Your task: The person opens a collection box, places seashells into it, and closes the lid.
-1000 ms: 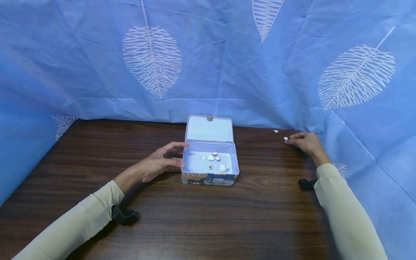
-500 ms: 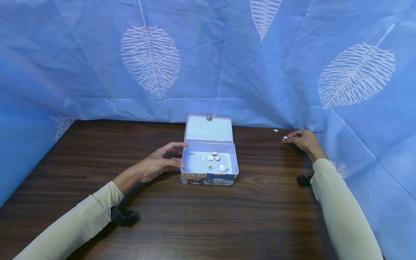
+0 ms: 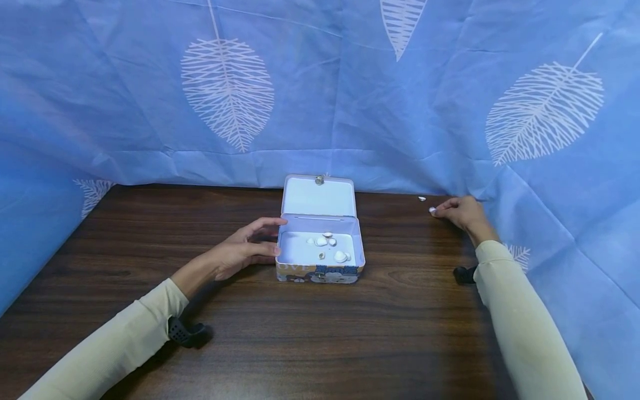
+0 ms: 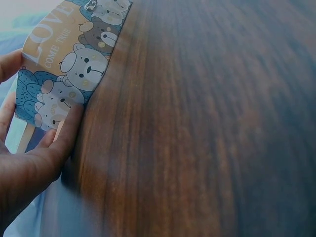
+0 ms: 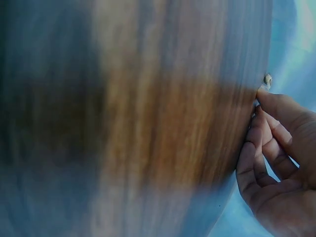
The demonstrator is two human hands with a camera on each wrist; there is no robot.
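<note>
A person in cream sleeves works at a dark wood-grain table (image 3: pixel 150 250) hung round with a blue leaf-print cloth (image 3: pixel 125 111). At left, a black wrist strap (image 3: pixel 186 332) shows under the forearm. The left hand (image 3: pixel 240 251) rests against the left end wall of a small hinged tin box (image 3: pixel 319 261), thumb low near the rim and fingers loosely spread along the wall rather than clamped round it; the hold reads as a brace to keep the light tin from sliding. The left wrist view shows the fingers (image 4: pixel 64 133) pressed flat to the tin's printed side, where cartoon bears and lettering run along the wall.

The tin stands near the middle of the table, its long axis running left to right across the person's view. Its lid (image 3: pixel 319 197) is tipped up and back at the far side, its pale inside facing the person, with the clasp at its top edge. Inside lie several small white shells (image 3: pixel 330 247), scattered on the pale floor.

At right, well apart from the tin and close to the table's far edge, the right hand (image 3: pixel 462 213) lies low on the wood, fingers curled, fingertips pinching a small white shell (image 3: pixel 432 210), seemingly to lift it off the surface. Another tiny shell (image 3: pixel 422 198) lies just beyond it on the table. The right wrist view is blurred, showing only curled fingers (image 5: pixel 269 143) at the table's edge.
</note>
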